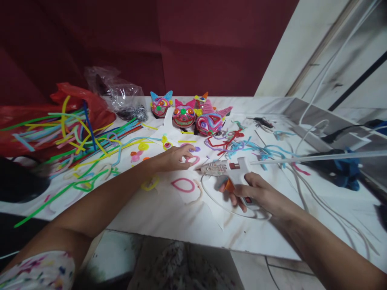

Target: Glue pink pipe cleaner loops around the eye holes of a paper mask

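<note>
— Right hand point(260, 195)?
— Wrapped round the grip of a white glue gun point(232, 171), nozzle aimed left, over the middle of the white table point(169, 217), near its front edge.
— Left hand point(175, 158)?
— Reaching in from the left edge, fingers loosely spread, tips touching a small pink loop point(193, 160); nothing gripped.
— Nearby?
— Larger pink oval point(183, 185) just in front. Three bright masks point(184, 114) along the back edge. Pipe cleaners point(75, 137) heaped toward the back-left corner, beside a red bag point(96, 106).
</note>
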Demonstrator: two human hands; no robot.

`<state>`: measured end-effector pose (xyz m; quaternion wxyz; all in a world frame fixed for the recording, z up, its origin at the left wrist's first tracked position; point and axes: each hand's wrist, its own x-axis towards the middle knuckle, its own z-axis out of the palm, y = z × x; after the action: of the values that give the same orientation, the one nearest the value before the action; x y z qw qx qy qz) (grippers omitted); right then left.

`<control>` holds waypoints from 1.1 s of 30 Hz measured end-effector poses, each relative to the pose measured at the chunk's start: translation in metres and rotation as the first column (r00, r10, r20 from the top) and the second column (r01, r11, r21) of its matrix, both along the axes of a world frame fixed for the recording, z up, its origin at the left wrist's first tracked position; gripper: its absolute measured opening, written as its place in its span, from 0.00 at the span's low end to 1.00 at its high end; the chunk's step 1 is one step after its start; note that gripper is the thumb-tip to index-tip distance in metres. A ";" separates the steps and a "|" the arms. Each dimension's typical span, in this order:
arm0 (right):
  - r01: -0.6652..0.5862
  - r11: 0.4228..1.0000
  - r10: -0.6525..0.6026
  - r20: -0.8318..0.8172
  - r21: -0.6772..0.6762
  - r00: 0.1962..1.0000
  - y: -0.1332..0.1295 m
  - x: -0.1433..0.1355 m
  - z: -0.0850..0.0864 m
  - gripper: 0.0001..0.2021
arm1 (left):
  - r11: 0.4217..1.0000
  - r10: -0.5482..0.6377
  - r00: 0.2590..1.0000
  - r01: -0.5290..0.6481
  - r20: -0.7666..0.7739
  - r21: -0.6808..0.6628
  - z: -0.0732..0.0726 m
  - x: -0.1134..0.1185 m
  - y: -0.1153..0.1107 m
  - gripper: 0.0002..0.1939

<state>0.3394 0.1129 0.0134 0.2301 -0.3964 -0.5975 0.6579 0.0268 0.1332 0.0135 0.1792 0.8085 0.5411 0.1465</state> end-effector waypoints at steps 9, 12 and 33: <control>-0.013 1.000 0.013 0.021 0.014 1.000 0.001 0.000 0.000 0.09 | 0.997 -0.018 1.000 0.016 0.019 0.075 -0.005 0.002 0.000 0.32; -0.009 0.999 0.009 0.018 0.033 1.000 0.002 0.002 0.001 0.10 | 0.991 -0.031 0.999 0.027 0.028 0.134 -0.009 0.003 -0.001 0.30; 0.009 0.989 -0.009 0.003 0.150 1.000 0.006 0.022 0.019 0.09 | 0.916 0.001 0.998 0.024 -0.062 0.401 -0.034 0.013 -0.011 0.33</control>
<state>0.3614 0.1190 0.0322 0.2611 -0.3820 -0.6439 0.6094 0.0394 0.1225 -0.0204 -0.0061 0.8352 0.5001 0.2288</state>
